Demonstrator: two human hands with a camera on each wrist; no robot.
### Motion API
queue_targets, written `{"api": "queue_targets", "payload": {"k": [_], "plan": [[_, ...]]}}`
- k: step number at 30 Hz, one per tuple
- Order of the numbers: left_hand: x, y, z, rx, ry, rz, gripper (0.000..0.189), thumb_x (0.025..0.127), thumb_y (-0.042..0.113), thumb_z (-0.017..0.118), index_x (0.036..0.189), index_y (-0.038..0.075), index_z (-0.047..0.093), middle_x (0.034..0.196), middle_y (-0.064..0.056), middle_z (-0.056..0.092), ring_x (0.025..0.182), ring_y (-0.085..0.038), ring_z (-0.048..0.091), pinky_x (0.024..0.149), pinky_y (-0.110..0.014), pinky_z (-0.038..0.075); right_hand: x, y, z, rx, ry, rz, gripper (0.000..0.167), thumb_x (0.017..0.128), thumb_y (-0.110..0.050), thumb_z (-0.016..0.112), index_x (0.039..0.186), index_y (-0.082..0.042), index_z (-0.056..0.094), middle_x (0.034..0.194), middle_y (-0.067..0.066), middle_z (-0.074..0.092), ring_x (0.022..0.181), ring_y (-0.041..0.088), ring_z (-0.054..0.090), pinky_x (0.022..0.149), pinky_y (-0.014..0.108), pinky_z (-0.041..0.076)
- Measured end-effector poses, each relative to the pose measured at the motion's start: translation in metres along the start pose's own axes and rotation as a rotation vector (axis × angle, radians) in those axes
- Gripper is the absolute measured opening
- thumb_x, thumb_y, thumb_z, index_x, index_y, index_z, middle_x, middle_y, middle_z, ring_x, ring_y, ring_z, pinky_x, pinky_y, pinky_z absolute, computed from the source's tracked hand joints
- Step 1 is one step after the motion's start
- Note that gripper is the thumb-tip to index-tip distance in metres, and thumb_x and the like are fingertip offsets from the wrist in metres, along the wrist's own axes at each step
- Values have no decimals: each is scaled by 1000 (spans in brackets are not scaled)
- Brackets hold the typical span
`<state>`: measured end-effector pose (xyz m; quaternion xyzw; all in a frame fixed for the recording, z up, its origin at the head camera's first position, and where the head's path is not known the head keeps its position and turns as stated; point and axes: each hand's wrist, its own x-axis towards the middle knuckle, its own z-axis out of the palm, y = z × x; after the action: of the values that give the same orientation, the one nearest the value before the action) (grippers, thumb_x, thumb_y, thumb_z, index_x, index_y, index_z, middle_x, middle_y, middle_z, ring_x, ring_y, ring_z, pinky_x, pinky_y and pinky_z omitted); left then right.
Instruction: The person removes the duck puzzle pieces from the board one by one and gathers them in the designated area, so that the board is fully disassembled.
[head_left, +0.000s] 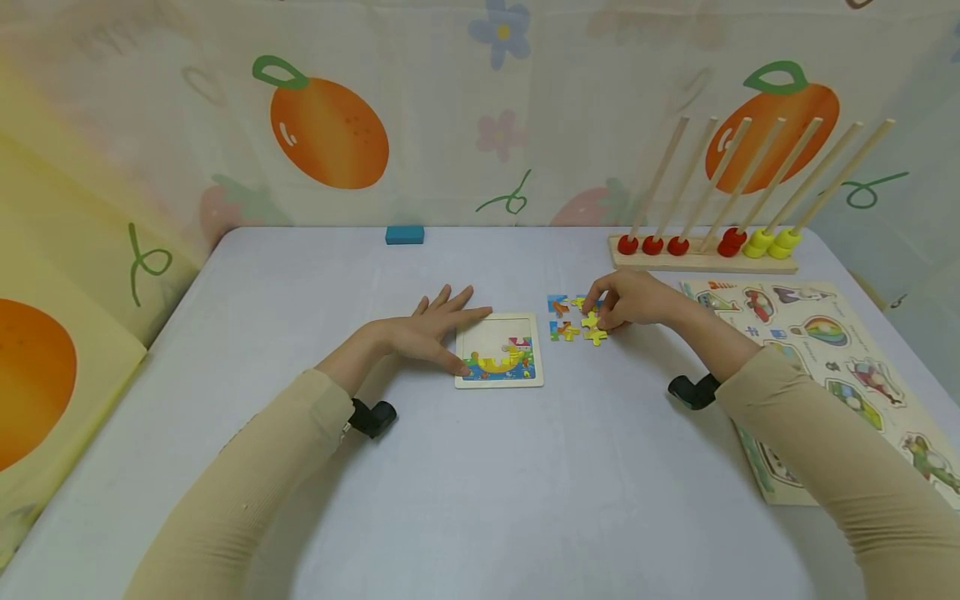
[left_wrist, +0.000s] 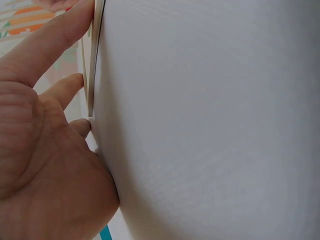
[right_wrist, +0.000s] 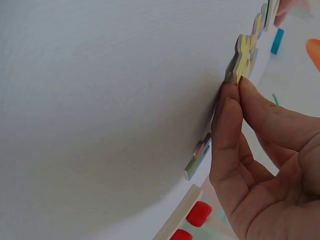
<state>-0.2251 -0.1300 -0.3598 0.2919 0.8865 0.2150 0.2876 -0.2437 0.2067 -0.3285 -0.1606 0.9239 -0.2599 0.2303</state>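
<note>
A small square wooden puzzle board [head_left: 498, 384] lies mid-table, its lower part filled with colourful pieces and its upper part bare wood. My left hand [head_left: 420, 331] is spread over its left side, thumb on the lower left corner and a fingertip at the top edge. In the left wrist view the thumb [left_wrist: 55, 42] presses on the board's rim. To the right of the board, my right hand [head_left: 633, 297] pinches a yellow jigsaw piece [right_wrist: 242, 57] between thumb and bent fingers, tilted up from the table. Several loose jigsaw pieces [head_left: 564, 331] lie around it, some partly hidden by the fingers.
A wooden bead rack [head_left: 705, 263] with upright rods and red and yellow beads stands at the back right. In front of it, a large picture puzzle board [head_left: 817, 333] lies partly under the right forearm. A blue block [head_left: 405, 235] sits at the back edge.
</note>
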Motion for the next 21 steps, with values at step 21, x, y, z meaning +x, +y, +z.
{"api": "queue_targets", "payload": {"k": [21], "plan": [[0,-1,0,-8,-3,8,96,82,41,72,159,28,17,169,-3,-15,154,-32,-25,123,-60,-15,-3,-2,-3,25,24,35,20,86,-6,72,105,0,69,80,8,63,69,15,60,65,24,51]]}}
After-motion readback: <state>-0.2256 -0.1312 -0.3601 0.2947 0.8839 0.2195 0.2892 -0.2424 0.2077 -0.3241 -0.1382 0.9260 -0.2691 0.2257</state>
